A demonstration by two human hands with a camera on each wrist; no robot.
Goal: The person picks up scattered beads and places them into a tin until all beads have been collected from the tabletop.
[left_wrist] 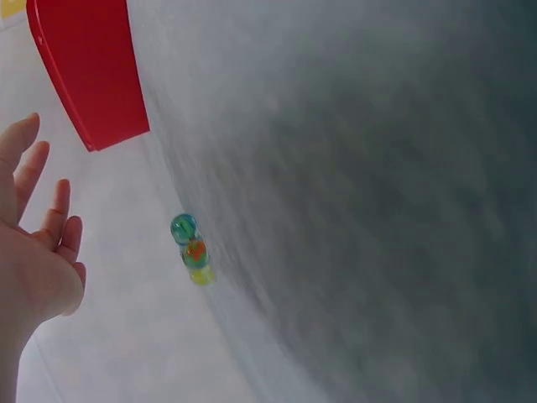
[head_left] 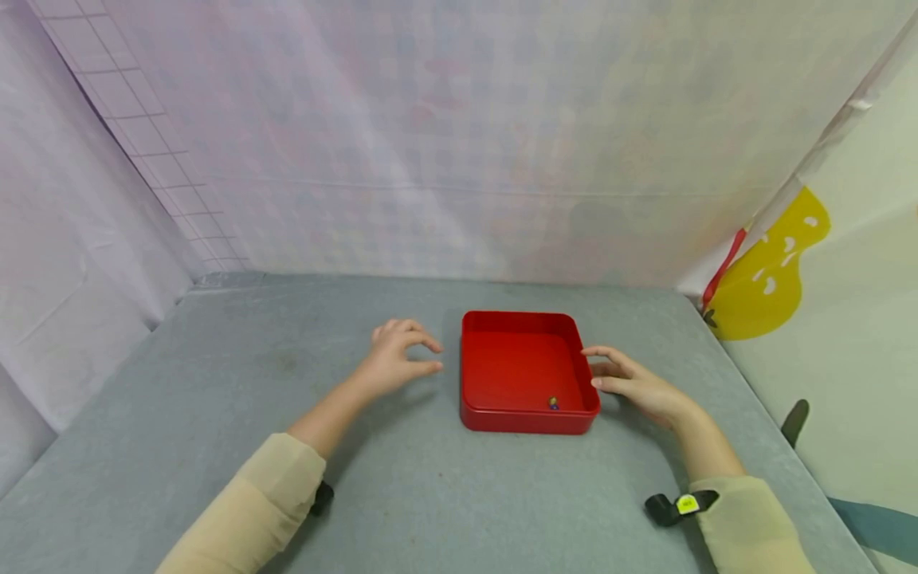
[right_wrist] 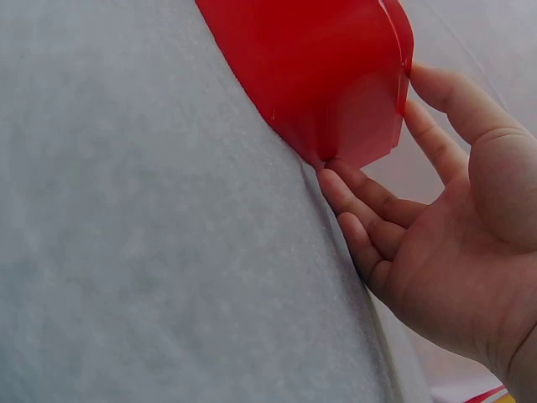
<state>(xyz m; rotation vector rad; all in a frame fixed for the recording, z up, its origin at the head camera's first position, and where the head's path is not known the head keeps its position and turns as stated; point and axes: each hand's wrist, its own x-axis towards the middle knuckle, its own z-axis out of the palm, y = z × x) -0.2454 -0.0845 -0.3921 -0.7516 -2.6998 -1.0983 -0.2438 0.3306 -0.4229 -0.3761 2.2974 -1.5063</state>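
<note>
A shallow, square red box point(head_left: 519, 364) sat near the back edge of the flat grey worktop point(head_left: 402, 502). The right hand point(head_left: 634, 384), fingers apart, touched its right wall; the left hand point(head_left: 392, 358), thumb and fingers parted, hovered across a gap.

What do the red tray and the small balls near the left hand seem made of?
Red tray: probably painted metal or hard plastic, semi-gloss; its even red walls catch soft highlights, fitting both.
Small balls: likely glass, smooth and shiny; they look see-through with colour inside, though clear plastic is possible.
</note>
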